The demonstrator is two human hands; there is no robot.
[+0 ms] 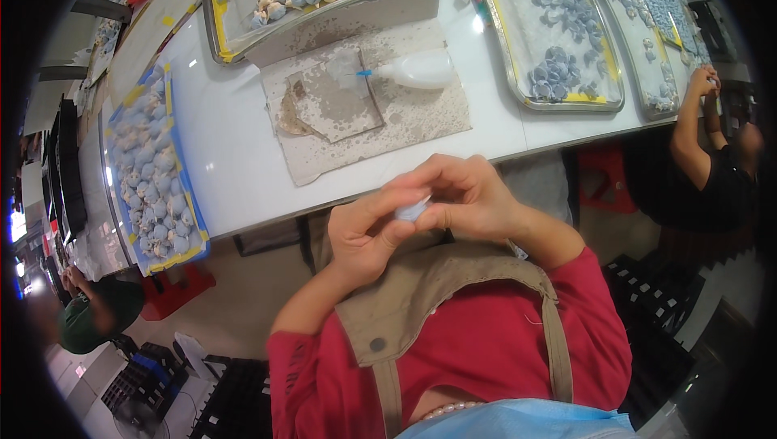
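Observation:
Just off the table's near edge, my two hands meet in front of my chest around a small blue-grey rounded piece (411,211). A white bit shows at its top. My left hand (366,233) pinches it from the left with thumb and fingers. From the right, my right hand (465,192) closes on it, its fingers curved over the top and partly hiding it. Beyond the hands, a stained cardboard sheet (437,115) lies on the white table, carrying a white squeeze bottle (422,70) on its side with a blue tip.
A metal tray (212,14) of blue-and-cream pieces stands at the back. Left is a blue-rimmed tray (202,249) of similar pieces; right, a tray (518,75) of blue-grey cup-shaped parts. Co-workers sit at the far right (688,148) and lower left (101,313). Red stools (603,176) stand below the table.

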